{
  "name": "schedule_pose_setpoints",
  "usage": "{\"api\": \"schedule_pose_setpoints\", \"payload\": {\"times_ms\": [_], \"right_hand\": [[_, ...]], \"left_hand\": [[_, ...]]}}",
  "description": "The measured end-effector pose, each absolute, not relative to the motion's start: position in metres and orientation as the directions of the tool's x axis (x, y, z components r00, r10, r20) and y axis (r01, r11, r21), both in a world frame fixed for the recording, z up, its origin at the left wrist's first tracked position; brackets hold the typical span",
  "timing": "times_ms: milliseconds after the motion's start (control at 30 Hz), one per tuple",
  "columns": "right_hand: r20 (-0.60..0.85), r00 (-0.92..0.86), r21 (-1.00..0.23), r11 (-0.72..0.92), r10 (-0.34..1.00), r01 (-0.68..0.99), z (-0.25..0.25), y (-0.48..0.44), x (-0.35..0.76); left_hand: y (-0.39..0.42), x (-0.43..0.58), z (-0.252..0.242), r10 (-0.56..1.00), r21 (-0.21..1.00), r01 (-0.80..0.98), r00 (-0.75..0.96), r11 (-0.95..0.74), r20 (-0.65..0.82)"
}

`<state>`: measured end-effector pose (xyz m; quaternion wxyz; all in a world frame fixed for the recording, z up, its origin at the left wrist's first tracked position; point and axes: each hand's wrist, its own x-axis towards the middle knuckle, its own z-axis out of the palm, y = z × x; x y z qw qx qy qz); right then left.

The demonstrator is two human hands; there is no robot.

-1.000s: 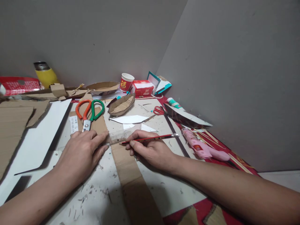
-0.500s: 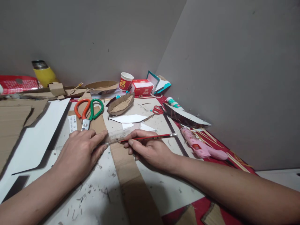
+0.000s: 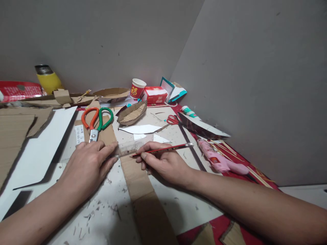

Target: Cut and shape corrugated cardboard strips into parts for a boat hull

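My left hand (image 3: 88, 166) lies flat with fingers spread, pressing a clear plastic ruler (image 3: 129, 148) across a long brown cardboard strip (image 3: 139, 185). My right hand (image 3: 163, 163) pinches a red pencil (image 3: 166, 148), its tip at the ruler's near edge on the strip. The two hands sit close together at the middle of the work surface.
Orange-and-green scissors (image 3: 97, 120) lie behind my left hand. A cardboard boat shape (image 3: 133, 114), white paper cutouts (image 3: 139, 129), small red scissors (image 3: 172, 119), a pink glue gun (image 3: 221, 161), skewers (image 3: 230, 149), a glue stick (image 3: 189, 111), a paper cup (image 3: 138, 88), a tissue box (image 3: 155, 95), and a yellow flask (image 3: 48, 80) surround the spot.
Both hands stay in place on the ruler and strip; the pencil's rear end has lifted very slightly.
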<state>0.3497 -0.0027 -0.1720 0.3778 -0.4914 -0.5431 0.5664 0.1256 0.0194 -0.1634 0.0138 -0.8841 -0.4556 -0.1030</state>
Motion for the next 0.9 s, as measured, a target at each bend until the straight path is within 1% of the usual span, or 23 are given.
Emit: {"api": "schedule_pose_setpoints", "payload": {"times_ms": [133, 267, 467, 633, 733, 800, 900], "right_hand": [[-0.142, -0.203, -0.989, -0.13, 0.969, 0.075, -0.174, -0.004, 0.349], [-0.102, -0.158, -0.994, -0.105, 0.982, -0.01, -0.172, -0.007, 0.351], [-0.002, -0.141, -0.997, -0.013, 0.99, -0.075, -0.167, -0.007, 0.357], [0.064, -0.112, -0.992, 0.05, 0.992, -0.118, -0.162, -0.008, 0.359], [0.057, -0.107, -0.992, 0.044, 0.993, -0.118, -0.153, -0.011, 0.361], [0.03, -0.117, -0.995, 0.018, 0.993, -0.1, -0.144, -0.014, 0.364], [-0.007, -0.143, -0.997, -0.017, 0.99, -0.073, -0.13, -0.019, 0.373]], "left_hand": [[0.019, 0.126, -0.162, 0.807, 0.048, 0.815, 0.562, -0.578, 0.183], [0.019, 0.125, -0.162, 0.802, 0.034, 0.809, 0.574, -0.586, 0.163], [0.017, 0.122, -0.163, 0.801, 0.072, 0.809, 0.558, -0.583, 0.215], [0.009, 0.124, -0.157, 0.801, 0.144, 0.794, 0.555, -0.591, 0.223], [-0.001, 0.127, -0.152, 0.807, 0.203, 0.782, 0.553, -0.589, 0.209], [-0.009, 0.13, -0.15, 0.81, 0.265, 0.766, 0.553, -0.586, 0.194], [-0.019, 0.132, -0.15, 0.819, 0.397, 0.723, 0.549, -0.565, 0.166]]}}
